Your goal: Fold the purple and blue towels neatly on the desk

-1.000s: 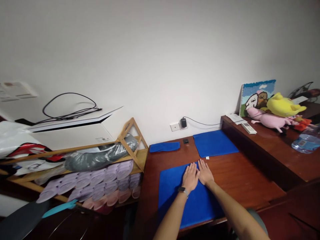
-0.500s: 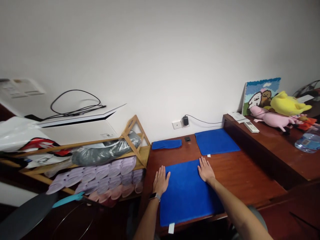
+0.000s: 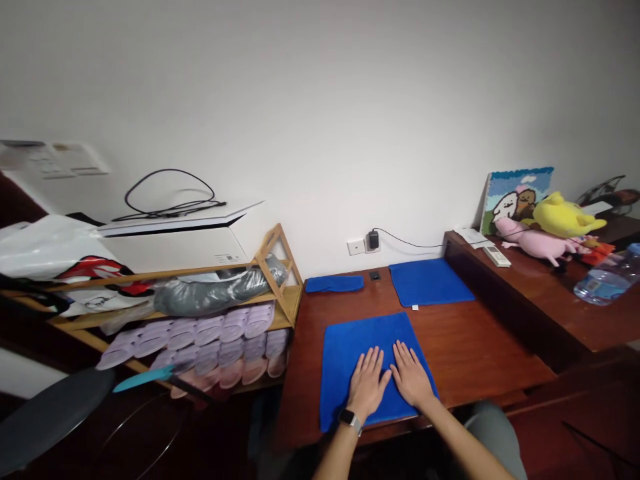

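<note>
A blue cloth (image 3: 357,337) lies spread out near the front edge of the brown desk (image 3: 470,347). Flat on its lower middle rests my left hand (image 3: 369,383), fingers stretched and a watch on the wrist. Just to the right, my right hand (image 3: 413,377) is also laid flat on the cloth with its fingers apart. Neither hand grips anything. Behind are a second flat blue cloth (image 3: 430,281) at the back right, with a small white tag, and a narrow folded blue cloth (image 3: 334,284) at the back left.
On the left, a wooden rack (image 3: 287,307) holds purple and pink slippers (image 3: 210,330) and a white box (image 3: 175,250). The raised right surface bears a remote (image 3: 497,257), plush toys (image 3: 560,217) and a water bottle (image 3: 603,285). A black plug (image 3: 373,240) is in the wall.
Both hands have left the cloth's side edges and come closer together on its lower middle. The cloth's front edge now sits nearer the desk's edge, its front tag out of sight.
</note>
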`<state>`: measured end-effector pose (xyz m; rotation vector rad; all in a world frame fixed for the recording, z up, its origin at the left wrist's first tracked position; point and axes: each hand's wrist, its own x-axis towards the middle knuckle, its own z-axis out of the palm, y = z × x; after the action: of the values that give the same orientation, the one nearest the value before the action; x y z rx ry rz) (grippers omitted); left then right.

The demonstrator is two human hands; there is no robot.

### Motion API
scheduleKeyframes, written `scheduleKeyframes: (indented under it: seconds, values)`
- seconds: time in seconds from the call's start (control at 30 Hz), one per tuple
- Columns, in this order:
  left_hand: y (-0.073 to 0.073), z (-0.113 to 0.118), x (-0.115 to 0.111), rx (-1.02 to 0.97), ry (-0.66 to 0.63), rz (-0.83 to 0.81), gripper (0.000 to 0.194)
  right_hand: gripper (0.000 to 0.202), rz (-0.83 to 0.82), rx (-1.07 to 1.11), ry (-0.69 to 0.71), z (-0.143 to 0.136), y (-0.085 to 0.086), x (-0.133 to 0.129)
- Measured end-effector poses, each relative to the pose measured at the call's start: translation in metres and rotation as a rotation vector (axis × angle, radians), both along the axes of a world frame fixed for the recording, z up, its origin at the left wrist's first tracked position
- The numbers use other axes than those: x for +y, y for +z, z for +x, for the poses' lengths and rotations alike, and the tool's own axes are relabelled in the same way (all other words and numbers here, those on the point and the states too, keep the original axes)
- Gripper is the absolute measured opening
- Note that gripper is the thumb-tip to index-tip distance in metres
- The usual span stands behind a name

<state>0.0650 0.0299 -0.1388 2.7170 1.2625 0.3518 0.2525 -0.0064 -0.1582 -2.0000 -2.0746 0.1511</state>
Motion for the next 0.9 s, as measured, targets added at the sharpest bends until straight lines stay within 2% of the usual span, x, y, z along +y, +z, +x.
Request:
scheduleKeyframes:
  seconds: [0.07,0.2,0.3,0.37,0.43,0.5,0.57,0.63,0.7,0.73,0.8,0.9]
  values:
    - [-0.003,-0.032,0.002,0.023,0.116,0.004,0.067,0.070,-0.027,0.011,-0.020,-0.002,0.004,-0.006]
    - [-0.010,-0.104,0.007,0.040,0.388,0.057,0.070,0.070,-0.064,0.038,-0.029,-0.003,0.021,-0.001]
    - [-0.010,-0.131,0.005,0.054,0.478,0.099,0.070,0.071,-0.105,0.058,-0.035,-0.004,0.029,0.000]
    - [-0.005,-0.129,0.001,0.035,0.493,0.148,0.068,0.071,-0.082,0.069,-0.045,-0.003,0.031,-0.004]
    - [0.004,-0.112,-0.004,0.000,0.453,0.179,0.065,0.070,-0.003,0.067,-0.057,-0.001,0.029,-0.011]
    - [0.012,-0.083,-0.012,-0.018,0.340,0.162,0.062,0.069,0.063,0.053,-0.066,0.003,0.023,-0.020]
    - [0.017,-0.049,-0.020,-0.010,0.189,0.109,0.061,0.069,0.057,0.035,-0.078,0.006,0.015,-0.026]
    - [0.018,-0.018,-0.027,0.005,0.071,0.057,0.062,0.070,0.018,0.020,-0.089,0.008,0.008,-0.029]
    - [0.014,0.001,-0.030,0.016,0.028,0.022,0.062,0.070,-0.010,0.012,-0.101,0.010,0.003,-0.030]
    - [0.011,0.004,-0.030,0.018,0.037,0.015,0.062,0.070,-0.017,0.011,-0.105,0.010,0.003,-0.029]
    - [0.003,-0.005,-0.027,0.018,0.102,0.020,0.063,0.070,-0.021,0.016,-0.108,0.012,0.003,-0.028]
    - [-0.010,-0.047,-0.020,0.030,0.269,0.049,0.063,0.069,-0.016,0.034,-0.095,0.013,0.006,-0.028]
